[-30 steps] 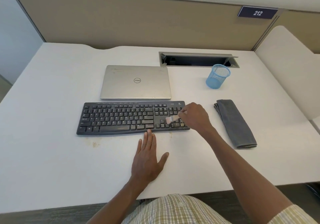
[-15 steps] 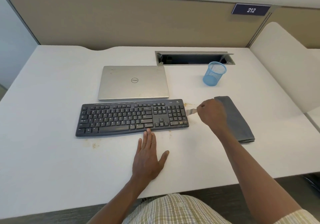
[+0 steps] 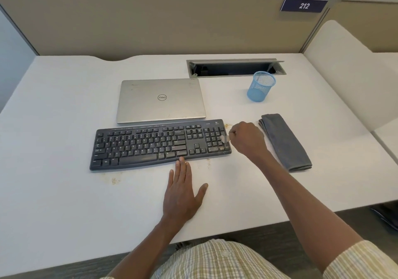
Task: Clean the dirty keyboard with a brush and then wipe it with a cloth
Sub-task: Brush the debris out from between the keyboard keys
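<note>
Head view: our right hand holds the small brush, its tip on the right end of the keyboard. Dirty keys sit just at 7 o'clock from the brush. The keyboard runs 9 to 3. Our left hand lies flat, fingertips touching its near edge. The cloth waits at 3 o'clock.

Tight on my right, open on my left.

My right hand grips the brush at the keyboard's right end; the cloth lies just beyond its knuckles, the cup further out ahead. My left hand lies flat on the desk, fingertips touching the keyboard's front edge. The laptop blocks the way ahead of the keyboard. Left of my left hand I see bare desk, with crumbs.
</note>
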